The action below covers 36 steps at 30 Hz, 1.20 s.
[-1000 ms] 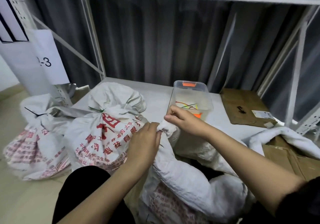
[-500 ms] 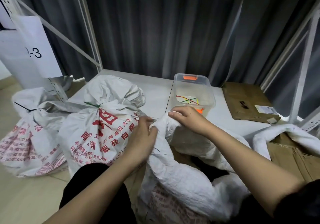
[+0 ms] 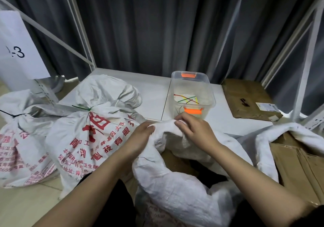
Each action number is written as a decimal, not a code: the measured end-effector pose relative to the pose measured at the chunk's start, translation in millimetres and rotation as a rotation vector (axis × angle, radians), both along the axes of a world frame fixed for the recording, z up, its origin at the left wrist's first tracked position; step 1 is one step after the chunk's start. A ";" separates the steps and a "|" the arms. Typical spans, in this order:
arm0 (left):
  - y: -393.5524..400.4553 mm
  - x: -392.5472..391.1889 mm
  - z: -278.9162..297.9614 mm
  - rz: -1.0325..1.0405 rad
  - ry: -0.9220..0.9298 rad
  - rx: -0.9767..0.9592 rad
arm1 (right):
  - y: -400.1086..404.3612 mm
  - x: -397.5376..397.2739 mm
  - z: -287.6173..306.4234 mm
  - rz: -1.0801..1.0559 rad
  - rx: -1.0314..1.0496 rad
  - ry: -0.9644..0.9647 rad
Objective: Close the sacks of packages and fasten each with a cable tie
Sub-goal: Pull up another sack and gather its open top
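1. Both hands, left (image 3: 140,139) and right (image 3: 194,130), pinching bunched rim of open white sack (image 3: 175,183), in front of the bench (image 3: 154,93).
2. Step: gathering the mouth shut.
3. Next, likely: a cable tie from the clear box (image 3: 192,95).

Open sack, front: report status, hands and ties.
Left hand and right hand both grip the open sack rim, mouth not yet gathered. No tie in hand; cable ties in clear box behind. Nothing blocking.

A "3" on the white paper sign (image 3: 17,51); red Chinese print on the tied sack (image 3: 91,139).
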<state>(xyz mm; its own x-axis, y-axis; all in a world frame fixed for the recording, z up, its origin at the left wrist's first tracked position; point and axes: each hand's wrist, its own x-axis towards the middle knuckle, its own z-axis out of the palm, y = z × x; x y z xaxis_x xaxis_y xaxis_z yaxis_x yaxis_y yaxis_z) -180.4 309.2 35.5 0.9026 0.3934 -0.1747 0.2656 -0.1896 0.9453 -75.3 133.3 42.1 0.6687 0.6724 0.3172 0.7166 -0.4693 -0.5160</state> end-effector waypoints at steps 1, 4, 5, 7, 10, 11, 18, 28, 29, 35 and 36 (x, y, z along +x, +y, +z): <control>-0.4 0.3 0.1 0.004 -0.010 0.289 | 4.2 4.1 2.0 0.017 0.055 0.100; -12.4 1.8 4.2 0.044 -0.220 1.078 | 18.8 17.8 8.1 0.139 0.160 0.382; -16.1 6.3 2.3 -0.022 -0.282 1.189 | 23.8 18.9 10.7 0.174 0.203 0.492; -17.7 17.7 -3.4 -0.138 -0.322 1.292 | 29.2 18.1 11.9 0.169 0.338 0.686; -9.4 32.6 -7.8 -0.206 -0.324 1.343 | 21.7 16.4 3.6 0.083 0.395 0.674; -7.8 33.9 -8.5 -0.208 -0.296 1.340 | 17.4 16.3 -0.2 0.069 0.325 0.576; -5.4 55.6 -9.5 -0.224 -0.056 0.621 | -9.7 26.3 -20.0 -0.168 -0.099 -0.237; -15.6 75.6 -17.9 -0.256 -0.393 1.216 | -0.1 40.4 -6.1 0.048 0.436 0.652; -13.9 77.9 -17.8 -0.237 -0.374 1.245 | -4.9 39.6 -7.8 0.008 0.399 0.559; -6.5 85.1 -19.2 -0.164 -0.075 0.948 | -29.4 31.6 -29.8 -0.241 -0.095 0.115; -4.9 85.3 -19.2 -0.195 -0.028 0.846 | -29.4 32.6 -31.3 -0.223 -0.012 0.177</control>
<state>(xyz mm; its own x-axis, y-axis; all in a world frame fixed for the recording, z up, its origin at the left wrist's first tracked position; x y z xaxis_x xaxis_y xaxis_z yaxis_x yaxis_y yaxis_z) -95.1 304.3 16.3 0.9672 0.2188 0.1293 0.1340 -0.8713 0.4721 -42.7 103.8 10.9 0.8449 0.5054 0.1755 0.4943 -0.6120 -0.6174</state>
